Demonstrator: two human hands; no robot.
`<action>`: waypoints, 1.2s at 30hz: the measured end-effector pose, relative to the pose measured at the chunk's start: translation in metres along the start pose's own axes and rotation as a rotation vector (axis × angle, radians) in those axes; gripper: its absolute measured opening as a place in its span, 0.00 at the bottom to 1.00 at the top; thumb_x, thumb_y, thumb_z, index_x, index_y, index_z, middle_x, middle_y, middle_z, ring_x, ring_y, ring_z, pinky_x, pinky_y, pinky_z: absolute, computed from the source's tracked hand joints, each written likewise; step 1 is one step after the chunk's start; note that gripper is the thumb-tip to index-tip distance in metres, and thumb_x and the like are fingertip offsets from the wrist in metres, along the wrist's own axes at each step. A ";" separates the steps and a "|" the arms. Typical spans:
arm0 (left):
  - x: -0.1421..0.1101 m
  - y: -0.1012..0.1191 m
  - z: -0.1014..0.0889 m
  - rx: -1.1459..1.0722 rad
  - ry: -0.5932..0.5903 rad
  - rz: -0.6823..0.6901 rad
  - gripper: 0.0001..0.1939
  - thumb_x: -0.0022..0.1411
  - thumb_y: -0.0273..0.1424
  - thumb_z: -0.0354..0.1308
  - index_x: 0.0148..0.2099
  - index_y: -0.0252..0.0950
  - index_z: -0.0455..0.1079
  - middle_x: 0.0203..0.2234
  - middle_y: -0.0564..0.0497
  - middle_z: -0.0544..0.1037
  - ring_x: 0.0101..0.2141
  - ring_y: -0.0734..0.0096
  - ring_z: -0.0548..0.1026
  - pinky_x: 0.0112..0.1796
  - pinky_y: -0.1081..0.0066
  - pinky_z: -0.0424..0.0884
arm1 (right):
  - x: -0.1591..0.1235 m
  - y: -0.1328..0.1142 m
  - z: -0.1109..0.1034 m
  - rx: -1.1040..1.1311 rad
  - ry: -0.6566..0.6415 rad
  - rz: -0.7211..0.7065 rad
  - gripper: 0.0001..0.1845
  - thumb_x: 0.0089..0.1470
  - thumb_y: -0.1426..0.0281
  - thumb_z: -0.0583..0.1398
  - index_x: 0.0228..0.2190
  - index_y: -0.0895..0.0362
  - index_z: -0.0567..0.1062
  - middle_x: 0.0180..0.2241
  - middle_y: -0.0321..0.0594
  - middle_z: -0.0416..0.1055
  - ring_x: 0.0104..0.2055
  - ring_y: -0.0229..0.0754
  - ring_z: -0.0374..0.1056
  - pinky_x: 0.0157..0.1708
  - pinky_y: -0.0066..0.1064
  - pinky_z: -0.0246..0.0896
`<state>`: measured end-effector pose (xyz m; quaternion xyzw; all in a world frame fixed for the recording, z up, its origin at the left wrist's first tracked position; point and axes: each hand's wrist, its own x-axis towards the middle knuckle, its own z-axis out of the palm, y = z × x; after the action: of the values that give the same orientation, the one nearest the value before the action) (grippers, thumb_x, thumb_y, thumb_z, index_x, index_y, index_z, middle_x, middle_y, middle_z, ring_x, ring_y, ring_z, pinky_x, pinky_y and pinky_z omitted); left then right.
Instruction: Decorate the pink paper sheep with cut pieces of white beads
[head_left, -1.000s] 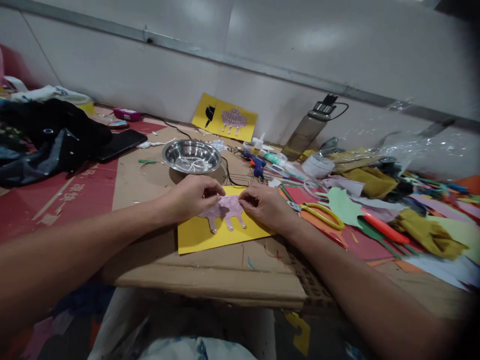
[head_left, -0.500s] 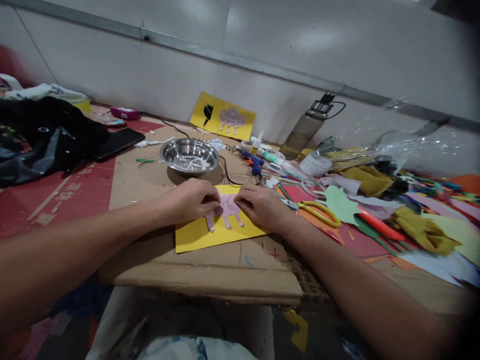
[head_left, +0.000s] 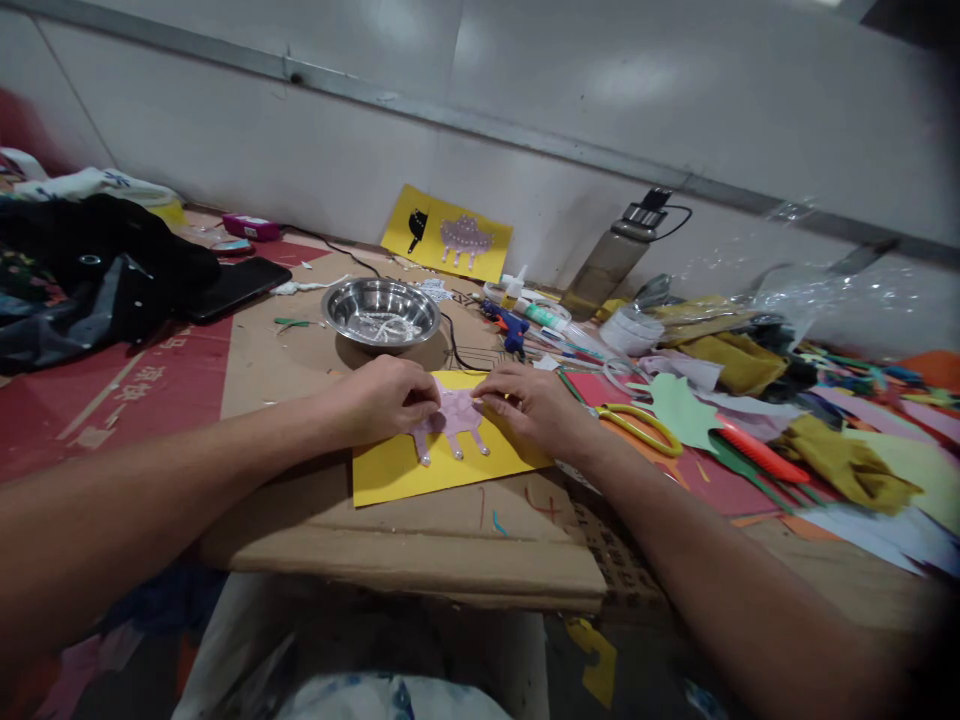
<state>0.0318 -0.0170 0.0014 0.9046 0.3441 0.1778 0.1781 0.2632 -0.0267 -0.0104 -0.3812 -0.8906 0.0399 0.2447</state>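
A yellow card [head_left: 386, 485] lies on the cardboard-covered table in front of me. On it is a pale purple paper cutout [head_left: 459, 415] with leg-like strips, each tipped with a pearly bead. My left hand [head_left: 390, 400] is curled at the cutout's left side, thumb and fingers pinched together. Across from it, my right hand [head_left: 529, 405] pinches at the upper right edge, a small whitish spot at its fingertips. What either pinch holds is too small to tell. Both hands cover the card's upper corners.
Behind the card stands a steel bowl [head_left: 381, 312] with white strings inside. A blue glue gun [head_left: 514, 332], yellow-handled scissors [head_left: 645, 425], a bottle [head_left: 615, 260] and paper scraps lie rightward. Another decorated yellow card [head_left: 450, 235] leans on the wall. A black phone [head_left: 236, 288] rests left.
My left hand has come down from above the cutout to its left side, its fingers drawing closer together. My right hand stays at the right edge, its fingers shifting slightly.
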 end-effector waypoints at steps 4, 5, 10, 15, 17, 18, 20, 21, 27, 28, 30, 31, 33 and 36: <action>0.000 -0.001 0.000 0.001 -0.017 -0.012 0.11 0.56 0.28 0.54 0.37 0.32 0.77 0.30 0.45 0.80 0.30 0.69 0.73 0.31 0.73 0.64 | 0.000 -0.004 0.000 -0.028 -0.068 -0.036 0.09 0.55 0.75 0.57 0.32 0.58 0.79 0.31 0.43 0.73 0.33 0.39 0.69 0.33 0.31 0.64; 0.000 -0.001 0.000 0.001 -0.022 -0.016 0.11 0.56 0.28 0.54 0.37 0.32 0.77 0.31 0.45 0.80 0.30 0.69 0.73 0.31 0.72 0.64 | 0.000 -0.005 0.000 -0.042 -0.096 -0.038 0.09 0.54 0.75 0.57 0.32 0.58 0.79 0.31 0.43 0.73 0.33 0.39 0.68 0.33 0.31 0.64; -0.001 0.001 -0.001 -0.042 -0.016 -0.024 0.10 0.56 0.28 0.55 0.36 0.31 0.77 0.30 0.44 0.80 0.30 0.69 0.73 0.31 0.72 0.63 | 0.001 -0.010 0.001 -0.017 -0.138 -0.002 0.09 0.54 0.75 0.56 0.29 0.59 0.77 0.30 0.42 0.71 0.32 0.39 0.67 0.33 0.31 0.62; -0.001 0.001 -0.015 -0.085 0.254 -0.013 0.09 0.58 0.29 0.54 0.34 0.33 0.76 0.27 0.47 0.78 0.28 0.73 0.71 0.31 0.72 0.62 | 0.002 -0.008 0.003 0.064 0.033 0.124 0.08 0.55 0.73 0.56 0.34 0.59 0.76 0.32 0.43 0.75 0.33 0.39 0.68 0.32 0.32 0.63; -0.001 -0.005 -0.026 -0.047 0.370 -0.050 0.09 0.59 0.30 0.54 0.33 0.33 0.75 0.27 0.47 0.77 0.29 0.73 0.70 0.32 0.72 0.62 | 0.002 -0.007 0.003 0.069 0.104 0.149 0.08 0.55 0.73 0.56 0.34 0.59 0.76 0.32 0.43 0.75 0.31 0.39 0.68 0.30 0.31 0.63; -0.001 -0.010 -0.032 -0.033 0.421 -0.067 0.09 0.59 0.30 0.54 0.34 0.34 0.75 0.28 0.47 0.77 0.29 0.73 0.70 0.33 0.72 0.63 | 0.002 -0.006 0.003 0.065 0.123 0.151 0.08 0.55 0.73 0.56 0.34 0.58 0.76 0.32 0.43 0.75 0.31 0.40 0.68 0.30 0.31 0.63; 0.000 -0.023 -0.043 0.009 0.536 -0.150 0.08 0.58 0.31 0.55 0.34 0.33 0.75 0.29 0.48 0.77 0.29 0.72 0.70 0.33 0.72 0.63 | 0.002 -0.006 0.003 0.051 0.130 0.145 0.08 0.55 0.73 0.55 0.33 0.58 0.76 0.31 0.42 0.75 0.31 0.40 0.68 0.31 0.31 0.63; 0.000 -0.030 -0.047 0.029 0.582 -0.193 0.08 0.57 0.31 0.55 0.34 0.33 0.75 0.28 0.48 0.78 0.29 0.72 0.70 0.32 0.72 0.63 | 0.002 -0.006 0.002 0.042 0.125 0.140 0.09 0.55 0.73 0.55 0.33 0.58 0.76 0.32 0.42 0.75 0.32 0.40 0.68 0.32 0.31 0.63; 0.008 -0.072 -0.053 0.165 0.516 -0.300 0.10 0.56 0.32 0.55 0.33 0.34 0.76 0.27 0.48 0.79 0.28 0.70 0.71 0.30 0.72 0.62 | 0.003 -0.010 -0.001 0.011 0.111 0.150 0.09 0.55 0.75 0.55 0.33 0.58 0.75 0.33 0.43 0.74 0.35 0.41 0.68 0.36 0.32 0.63; 0.011 -0.076 -0.054 0.188 0.463 -0.321 0.11 0.56 0.32 0.54 0.33 0.34 0.77 0.27 0.48 0.79 0.28 0.70 0.72 0.30 0.73 0.62 | 0.003 -0.010 -0.001 0.009 0.107 0.154 0.09 0.55 0.75 0.55 0.33 0.58 0.75 0.34 0.43 0.74 0.35 0.41 0.68 0.36 0.33 0.63; 0.020 -0.081 -0.056 0.286 0.321 -0.370 0.11 0.55 0.33 0.55 0.35 0.35 0.77 0.28 0.47 0.79 0.29 0.69 0.72 0.30 0.72 0.62 | 0.003 -0.012 -0.002 0.005 0.096 0.156 0.09 0.56 0.75 0.54 0.33 0.58 0.75 0.34 0.44 0.74 0.36 0.42 0.68 0.37 0.33 0.63; 0.025 -0.082 -0.057 0.310 0.296 -0.382 0.11 0.55 0.33 0.55 0.35 0.35 0.77 0.28 0.47 0.80 0.29 0.68 0.72 0.30 0.72 0.61 | 0.002 -0.013 -0.003 0.003 0.091 0.159 0.10 0.57 0.74 0.54 0.34 0.58 0.75 0.35 0.44 0.74 0.37 0.42 0.68 0.37 0.34 0.63; 0.035 -0.082 -0.061 0.354 0.216 -0.399 0.10 0.53 0.34 0.57 0.34 0.36 0.78 0.29 0.46 0.80 0.30 0.67 0.73 0.29 0.72 0.60 | 0.002 -0.013 -0.003 0.003 0.083 0.160 0.10 0.57 0.74 0.54 0.34 0.58 0.75 0.35 0.44 0.74 0.37 0.43 0.68 0.38 0.34 0.63; 0.050 -0.080 -0.064 0.387 0.135 -0.412 0.07 0.50 0.32 0.60 0.32 0.37 0.78 0.28 0.47 0.80 0.28 0.68 0.72 0.28 0.72 0.58 | 0.002 -0.013 -0.002 0.004 0.072 0.154 0.10 0.57 0.74 0.54 0.35 0.59 0.75 0.36 0.44 0.74 0.38 0.43 0.68 0.38 0.33 0.63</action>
<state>-0.0068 0.0861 0.0314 0.8189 0.5593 0.1284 0.0112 0.2547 -0.0352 -0.0044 -0.4492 -0.8493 0.0465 0.2734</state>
